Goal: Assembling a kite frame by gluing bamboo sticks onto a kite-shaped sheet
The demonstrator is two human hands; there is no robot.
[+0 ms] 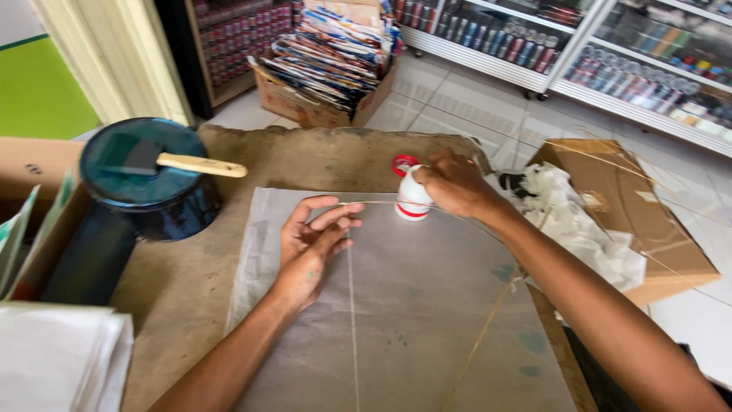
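My right hand grips a small white bottle with a red band, standing at the far edge of a pale grey paper sheet. A red cap lies just behind the bottle. My left hand rests palm-down on the sheet, fingers spread, pinching a thin bent stick that arcs toward the bottle. A straight thin stick runs down the middle of the sheet. Another thin stick crosses the sheet's right side.
A dark blue tin with a foam brush across its top stands at the left on the brown worktop. White paper stack lies near left. A cardboard box with white crumpled plastic sits right. A box of magazines stands beyond.
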